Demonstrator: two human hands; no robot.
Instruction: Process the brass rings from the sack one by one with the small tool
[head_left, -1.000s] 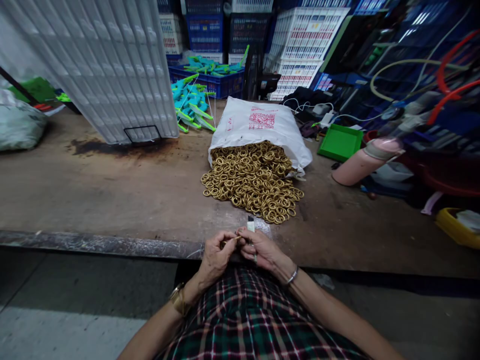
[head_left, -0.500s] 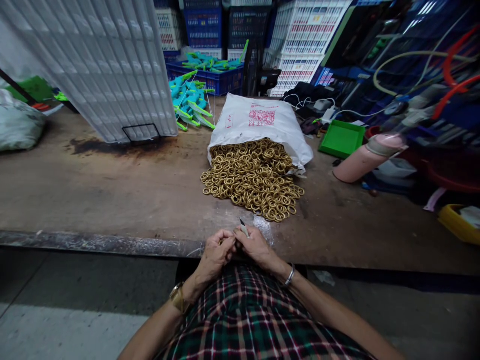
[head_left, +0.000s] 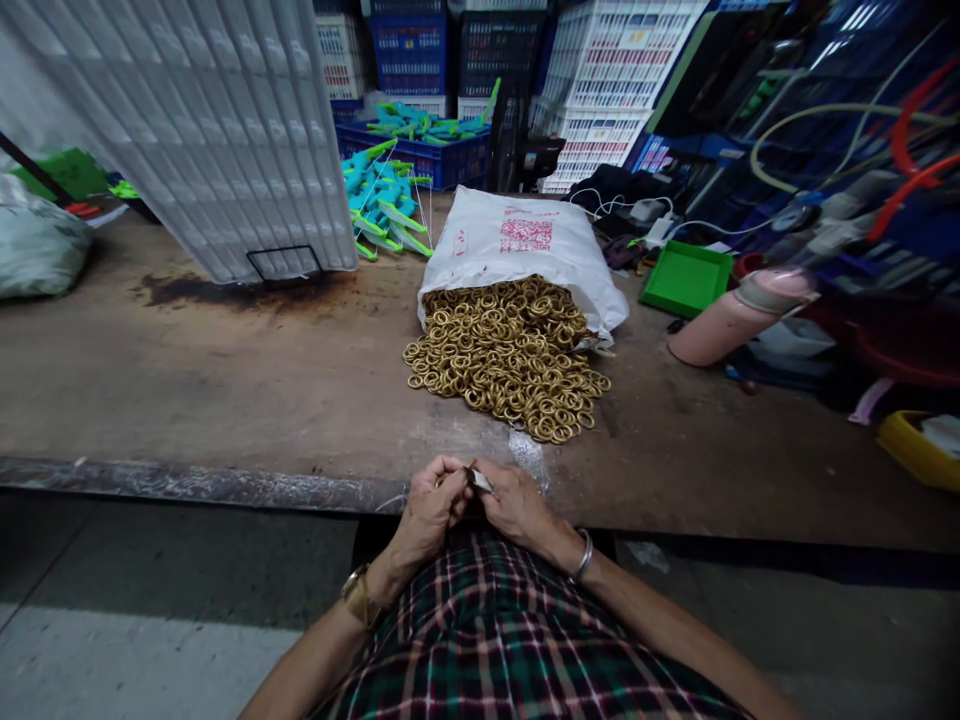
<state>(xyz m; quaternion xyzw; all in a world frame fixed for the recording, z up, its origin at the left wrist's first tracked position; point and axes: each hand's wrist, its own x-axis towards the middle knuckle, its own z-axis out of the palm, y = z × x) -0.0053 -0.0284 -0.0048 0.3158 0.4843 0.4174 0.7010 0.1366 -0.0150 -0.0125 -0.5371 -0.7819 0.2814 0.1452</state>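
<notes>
Gold-coloured ring (head_left: 471, 465), partly hidden, is sitting at the pinched fingertips of the left hand (head_left: 429, 512), while the right hand (head_left: 519, 506), closely beside it, is gripping a small pale-handled blade (head_left: 481, 482) slanting leftward.

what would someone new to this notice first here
Probably the heap of gold rings, spilling from a white sack at the middle of the table. Bright turquoise-and-green pieces stand out left of the sack. At the near edge, the left hand and right hand meet, the right holding a pale tool.
</notes>
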